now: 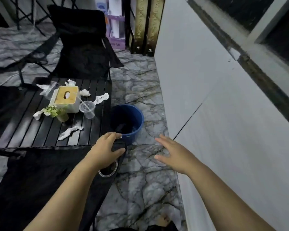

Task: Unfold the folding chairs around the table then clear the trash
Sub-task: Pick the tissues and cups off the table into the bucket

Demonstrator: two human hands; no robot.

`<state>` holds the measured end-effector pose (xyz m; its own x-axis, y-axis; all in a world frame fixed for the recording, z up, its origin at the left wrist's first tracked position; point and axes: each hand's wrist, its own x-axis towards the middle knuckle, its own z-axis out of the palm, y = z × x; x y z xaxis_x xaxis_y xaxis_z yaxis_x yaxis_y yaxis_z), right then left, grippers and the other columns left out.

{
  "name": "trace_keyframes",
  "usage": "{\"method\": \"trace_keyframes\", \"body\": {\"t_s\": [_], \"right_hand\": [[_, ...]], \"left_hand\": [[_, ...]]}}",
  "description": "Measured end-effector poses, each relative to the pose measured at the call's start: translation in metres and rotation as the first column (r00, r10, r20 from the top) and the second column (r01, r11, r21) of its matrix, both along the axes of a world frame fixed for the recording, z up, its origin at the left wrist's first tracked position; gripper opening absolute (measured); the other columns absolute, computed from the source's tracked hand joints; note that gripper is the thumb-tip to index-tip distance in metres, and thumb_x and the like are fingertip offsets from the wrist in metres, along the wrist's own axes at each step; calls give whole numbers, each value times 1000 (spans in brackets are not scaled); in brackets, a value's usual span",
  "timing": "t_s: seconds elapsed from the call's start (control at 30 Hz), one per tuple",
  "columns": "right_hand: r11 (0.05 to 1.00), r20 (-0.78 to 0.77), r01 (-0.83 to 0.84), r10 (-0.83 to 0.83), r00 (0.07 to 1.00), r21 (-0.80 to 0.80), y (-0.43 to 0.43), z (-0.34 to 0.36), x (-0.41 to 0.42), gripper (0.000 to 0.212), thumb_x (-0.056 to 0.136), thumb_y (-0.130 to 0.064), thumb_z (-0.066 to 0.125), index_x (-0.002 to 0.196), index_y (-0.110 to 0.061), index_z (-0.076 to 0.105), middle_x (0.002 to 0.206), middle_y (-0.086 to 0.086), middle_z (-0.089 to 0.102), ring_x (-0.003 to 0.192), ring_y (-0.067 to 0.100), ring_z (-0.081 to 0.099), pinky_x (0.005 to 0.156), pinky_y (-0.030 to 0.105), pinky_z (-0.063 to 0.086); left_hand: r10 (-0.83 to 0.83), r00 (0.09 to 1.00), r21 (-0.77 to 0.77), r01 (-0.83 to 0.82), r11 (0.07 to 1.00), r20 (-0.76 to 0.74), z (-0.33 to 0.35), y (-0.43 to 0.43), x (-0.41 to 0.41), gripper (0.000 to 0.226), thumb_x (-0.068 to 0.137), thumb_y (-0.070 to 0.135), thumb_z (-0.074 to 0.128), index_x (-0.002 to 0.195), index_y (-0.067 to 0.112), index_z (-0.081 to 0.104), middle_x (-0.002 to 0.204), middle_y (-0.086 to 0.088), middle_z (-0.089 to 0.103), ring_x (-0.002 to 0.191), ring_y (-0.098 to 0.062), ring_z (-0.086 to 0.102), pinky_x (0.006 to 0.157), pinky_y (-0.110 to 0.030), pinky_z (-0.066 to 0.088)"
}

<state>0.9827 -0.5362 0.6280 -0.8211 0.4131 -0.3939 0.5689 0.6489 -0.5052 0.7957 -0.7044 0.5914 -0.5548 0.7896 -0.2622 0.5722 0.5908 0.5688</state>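
A black folding chair (40, 177) stands unfolded right below me, next to the near edge of a black slatted table (40, 130). My left hand (107, 147) grips the front end of that chair's right armrest, just ahead of its cup holder (108, 170). My right hand (172, 152) hovers over the floor with fingers spread, holding nothing. Another black folding chair (83, 45) stands unfolded beyond the table. On the table lie several crumpled tissues (70, 132), a clear plastic cup (88, 109) with a straw, a tissue box (67, 99) and a small plant (57, 112).
A blue bucket (133, 129) stands on the marble floor right of the table, close to my left hand. A white wall (223, 114) runs along the right. Tall boxes (147, 25) stand at the back. More black chair fabric (3, 100) shows at the left.
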Motion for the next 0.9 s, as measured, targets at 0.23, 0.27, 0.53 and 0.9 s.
{"method": "trace_keyframes", "body": {"t_s": [0.23, 0.27, 0.53, 0.9], "right_hand": [[913, 80, -391, 383, 920, 119, 63, -7, -94, 79, 89, -55, 47, 150, -34, 1, 158, -12, -15, 145, 13, -18, 116, 50, -12], [896, 88, -429, 421, 903, 112, 67, -10, -112, 78, 90, -54, 47, 150, -33, 1, 158, -12, -14, 145, 13, -17, 116, 50, -11], [758, 114, -651, 643, 758, 51, 83, -32, -259, 73, 92, -45, 49, 150, -31, 6, 159, -10, -9, 147, 12, -9, 120, 45, 0], [712, 141, -698, 700, 700, -73, 102, -64, -407, 49, 92, -42, 51, 138, -31, 41, 149, -8, 37, 135, 14, 37, 109, 34, 35]], "left_hand": [[253, 967, -147, -256, 955, -41, -12, 12, -9, 82, 84, 53, 54, 149, 27, 11, 160, 6, 4, 147, -15, -3, 119, -46, 9], [317, 948, -116, -317, 941, -27, -14, 9, -15, 80, 84, 50, 56, 148, 27, 15, 159, 6, 10, 147, -14, 2, 119, -45, 13], [628, 776, -49, -626, 778, 65, -28, -4, -98, 71, 86, 41, 59, 146, 24, 26, 155, 2, 26, 143, -15, 21, 114, -33, 24], [827, 554, -60, -826, 560, 94, -34, -8, -190, 42, 87, 33, 60, 127, 24, 50, 112, 2, 59, 93, -12, 54, 79, -25, 38]]}}
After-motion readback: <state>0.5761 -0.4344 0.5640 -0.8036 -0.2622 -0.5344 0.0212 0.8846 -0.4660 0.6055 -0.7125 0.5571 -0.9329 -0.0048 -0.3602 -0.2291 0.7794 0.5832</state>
